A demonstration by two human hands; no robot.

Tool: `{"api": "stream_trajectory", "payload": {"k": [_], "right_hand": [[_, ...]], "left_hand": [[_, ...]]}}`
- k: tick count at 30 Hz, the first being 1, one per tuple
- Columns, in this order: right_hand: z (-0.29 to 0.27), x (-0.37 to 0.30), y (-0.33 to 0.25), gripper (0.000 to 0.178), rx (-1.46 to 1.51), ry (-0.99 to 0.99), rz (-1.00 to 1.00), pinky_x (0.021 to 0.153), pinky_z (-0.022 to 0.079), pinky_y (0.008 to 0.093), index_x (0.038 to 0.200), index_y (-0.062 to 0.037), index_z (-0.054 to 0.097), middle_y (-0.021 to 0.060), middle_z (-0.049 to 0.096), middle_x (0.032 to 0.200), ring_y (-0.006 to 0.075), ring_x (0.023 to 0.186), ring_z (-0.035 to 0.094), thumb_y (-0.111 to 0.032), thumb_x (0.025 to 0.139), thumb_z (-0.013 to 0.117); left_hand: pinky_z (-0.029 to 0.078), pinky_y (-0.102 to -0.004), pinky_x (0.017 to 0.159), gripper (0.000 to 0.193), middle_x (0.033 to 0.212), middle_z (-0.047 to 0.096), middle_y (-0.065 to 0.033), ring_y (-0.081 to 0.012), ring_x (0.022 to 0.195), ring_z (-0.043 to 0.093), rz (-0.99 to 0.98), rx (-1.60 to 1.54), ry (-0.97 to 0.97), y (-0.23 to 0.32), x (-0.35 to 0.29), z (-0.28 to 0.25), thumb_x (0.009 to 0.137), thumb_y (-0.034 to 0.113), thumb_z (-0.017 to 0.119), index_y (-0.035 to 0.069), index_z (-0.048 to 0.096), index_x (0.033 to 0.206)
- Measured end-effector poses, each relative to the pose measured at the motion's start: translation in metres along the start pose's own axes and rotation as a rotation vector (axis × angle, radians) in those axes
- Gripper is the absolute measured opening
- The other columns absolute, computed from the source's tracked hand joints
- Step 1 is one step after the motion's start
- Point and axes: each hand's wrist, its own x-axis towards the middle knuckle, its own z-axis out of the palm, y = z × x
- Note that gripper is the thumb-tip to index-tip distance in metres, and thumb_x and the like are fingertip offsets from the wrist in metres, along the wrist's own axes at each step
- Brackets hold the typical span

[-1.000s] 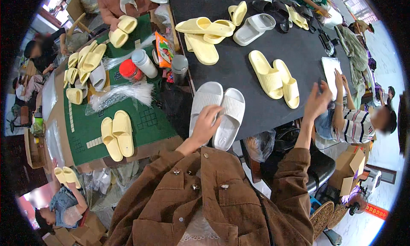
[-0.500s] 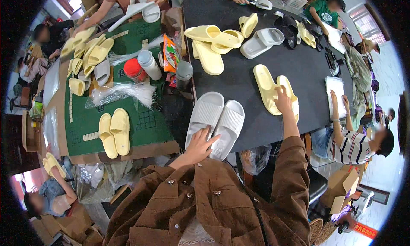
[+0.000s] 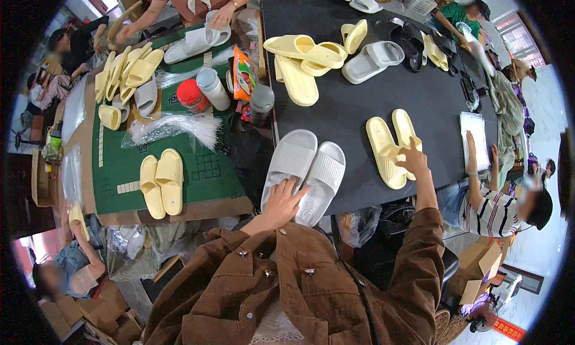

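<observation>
Grey foam-looking slippers with ribbed straps (image 3: 299, 162) lie side by side at the near edge of the matte black table (image 3: 335, 111). My left hand (image 3: 281, 204) rests on them, fingers loosely apart, thumb toward the right slipper, gripping nothing visibly. My right hand (image 3: 415, 161) is half-spread over pale-yellow ribbed slippers (image 3: 386, 153); can't tell if it has hold. I'd judge: light left pressure so the grey pair isn't skewed, right fingers clear of creasing the strap, yellow pair's uneven toes squared. Farther out: piled pale-yellow slippers (image 3: 299, 87), flat green mat (image 3: 209, 192).
</observation>
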Motion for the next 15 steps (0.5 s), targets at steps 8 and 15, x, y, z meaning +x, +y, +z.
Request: {"api": "stream_trajectory", "payload": {"k": [8, 15], "right_hand": [[0.012, 0.036, 0.017, 0.066, -0.006, -0.144, -0.007, 0.092, 0.045, 0.0443, 0.118, -0.0188, 0.06, 0.0164, 0.045, 0.135, 0.0321, 0.111, 0.056, -0.054, 0.063, 0.074], [0.017, 0.02, 0.018, 0.064, -0.073, -0.01, -0.141, 0.086, 0.047, 0.0413, 0.103, -0.0063, 0.066, 0.0154, 0.063, 0.106, 0.0287, 0.104, 0.059, -0.055, 0.063, 0.076]], "left_hand": [[0.042, -0.0473, 0.078, 0.061, 0.111, 0.049, -0.0147, -0.0312, 0.104, 0.045, -0.135, 0.058, -0.164, 0.008, 0.03, 0.009, 0.076, 0.033, 0.069, 0.02, 0.048, 0.131], [0.043, -0.045, 0.076, 0.048, 0.101, 0.056, -0.0112, -0.0283, 0.1, 0.05, -0.152, 0.125, 0.024, 0.004, 0.027, 0.027, 0.079, 0.031, 0.065, 0.009, 0.054, 0.12]]}}
